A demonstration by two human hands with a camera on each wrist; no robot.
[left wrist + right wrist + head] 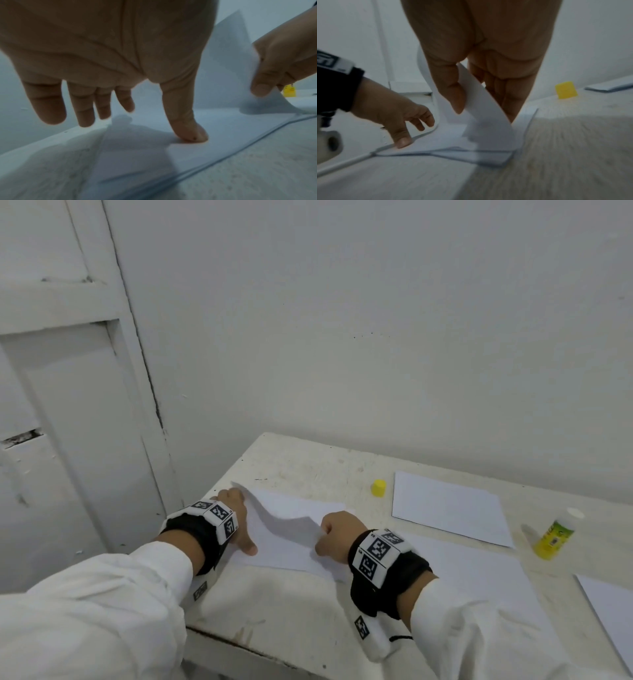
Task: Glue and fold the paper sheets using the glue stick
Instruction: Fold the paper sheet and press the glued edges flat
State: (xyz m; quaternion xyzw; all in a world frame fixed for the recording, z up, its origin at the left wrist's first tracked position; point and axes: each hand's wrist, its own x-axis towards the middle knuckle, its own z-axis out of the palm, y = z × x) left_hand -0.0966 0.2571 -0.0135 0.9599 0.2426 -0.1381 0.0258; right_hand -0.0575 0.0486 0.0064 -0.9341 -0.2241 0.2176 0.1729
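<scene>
A white paper sheet (284,539) lies at the table's left end, its far half lifted and curling over. My left hand (241,522) rests on its left side with fingers extended, and the thumb (187,132) presses the flat part down. My right hand (329,534) pinches the raised right edge of the sheet (488,121) between thumb and fingers. The yellow glue stick (555,537) stands uncapped to the right, its white tip showing. Its yellow cap (378,487) sits apart near the back of the table.
A second sheet (448,506) lies flat behind the right hand, another (479,570) under my right forearm, and a third (613,607) at the right edge. The table's (291,467) left edge runs just beside my left hand. A wall stands close behind.
</scene>
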